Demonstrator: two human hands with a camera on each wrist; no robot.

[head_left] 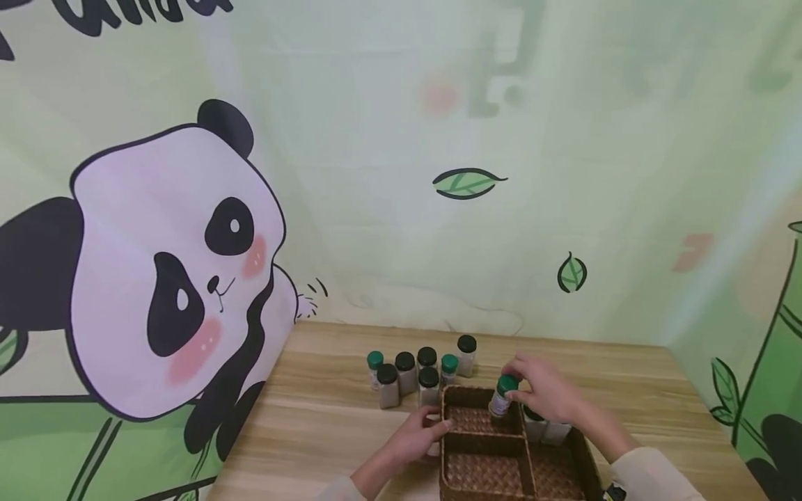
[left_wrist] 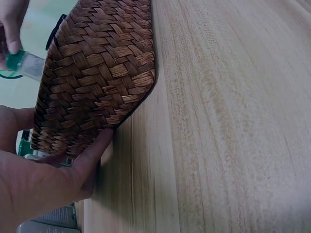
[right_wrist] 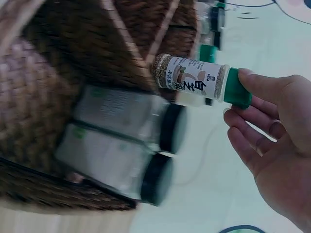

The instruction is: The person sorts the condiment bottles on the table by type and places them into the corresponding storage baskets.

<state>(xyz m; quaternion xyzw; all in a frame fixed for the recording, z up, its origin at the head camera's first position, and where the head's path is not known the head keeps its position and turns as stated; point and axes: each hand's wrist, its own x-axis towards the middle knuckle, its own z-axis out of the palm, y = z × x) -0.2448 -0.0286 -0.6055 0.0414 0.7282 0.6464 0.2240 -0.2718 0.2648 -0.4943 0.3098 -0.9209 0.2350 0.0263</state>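
Note:
My right hand (head_left: 551, 391) pinches the green cap of a small spice bottle (right_wrist: 192, 77). The bottle is clear, with a white label and pale grains inside. It hangs tilted over the back left compartment of a brown woven basket (head_left: 485, 437). My left hand (head_left: 410, 437) grips the basket's left side near the back corner, one digit at the rim and another low against the woven wall (left_wrist: 102, 73). Two black-capped jars (right_wrist: 116, 114) lie side by side in the right compartment. How the bottle's base stands to the compartment floor is unclear.
Several jars with black caps (head_left: 388, 386) stand on the wooden table (head_left: 332, 369) behind and left of the basket. Among them are bottles with green caps (head_left: 449, 363). A panda-printed cloth (head_left: 376, 209) hangs behind the table.

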